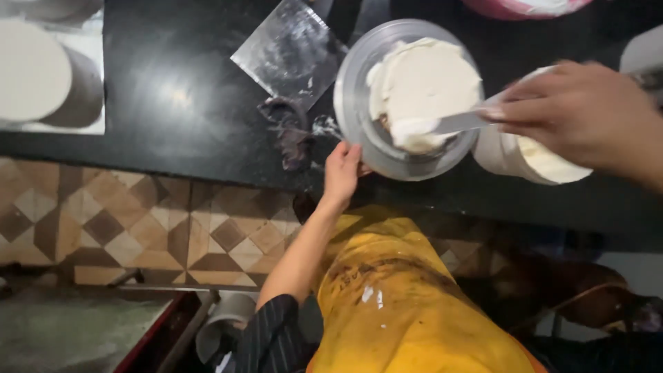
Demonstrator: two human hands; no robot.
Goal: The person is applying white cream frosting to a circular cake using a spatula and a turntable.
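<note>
The person stood at a black counter (173,90) w/ a small white-frosted cake (421,86) sitting on a grey round turntable (352,103). Left hand (342,173) was at the turntable's near rim, fingertips curled onto the edge, seemingly to steady or turn it while the other hand worked. Right hand (587,114) had fingers pinched tight round the handle of a metal spatula (459,123), blade laid flat against the cake's near side, a dab of cream at its tip, prob. so the frosting spread even. A white tub of cream (532,162) sat just beside the turntable, under the right hand, close enough for reloading. A steel scraper (290,48) lay flat on the counter to the left of the turntable, w/ a dark crumpled cloth (293,131) below it. Far left, white round boards (31,69) were stacked apart. A pink-rimmed bowl (525,7) showed at the top edge. The person wore a yellow apron (407,304), smeared
</note>
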